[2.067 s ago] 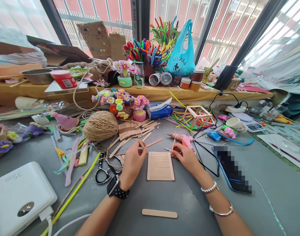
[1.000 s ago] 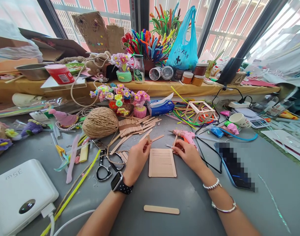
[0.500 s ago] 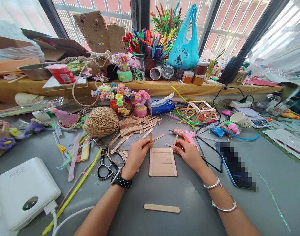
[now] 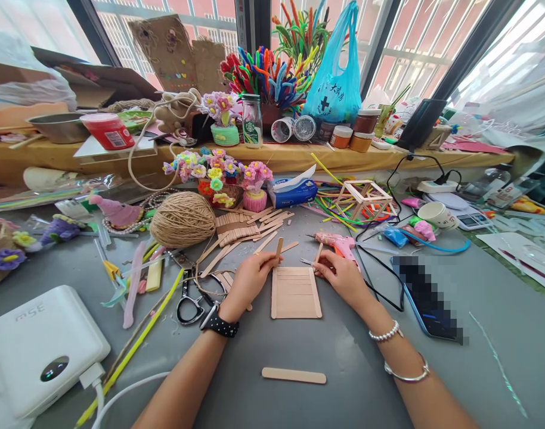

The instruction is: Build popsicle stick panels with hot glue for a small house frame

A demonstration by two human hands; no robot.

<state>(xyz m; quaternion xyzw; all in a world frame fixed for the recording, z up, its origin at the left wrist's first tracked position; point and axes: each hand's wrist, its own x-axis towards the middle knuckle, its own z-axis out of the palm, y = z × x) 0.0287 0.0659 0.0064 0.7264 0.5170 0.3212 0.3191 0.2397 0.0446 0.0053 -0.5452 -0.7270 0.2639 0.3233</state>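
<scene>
My left hand [image 4: 255,275] pinches a wooden craft stick [image 4: 279,248], which stands up from the fingertips with its top leaning right. Between my hands a square panel of joined craft sticks [image 4: 296,293] lies flat, with one stick along each side edge. My right hand [image 4: 340,274] is closed at the panel's top right corner, on another craft stick [image 4: 319,252] that points up. A small silver pointed tool [image 4: 307,261] shows by the right fingertips; whether they grip it, I cannot tell. Nearer me lies a single craft stick [image 4: 294,375].
Beyond my right hand lies a pink glue gun [image 4: 337,241]. Scissors [image 4: 191,304] and a twine ball [image 4: 183,219] are on the left, near loose craft sticks [image 4: 237,229]. A phone [image 4: 427,301] lies right, a white power bank [image 4: 46,345] left. A stick frame [image 4: 366,199] stands behind.
The stick in my left hand has tipped a little to the right at its top. My right hand and the panel have hardly moved. The whole view has shifted slightly.
</scene>
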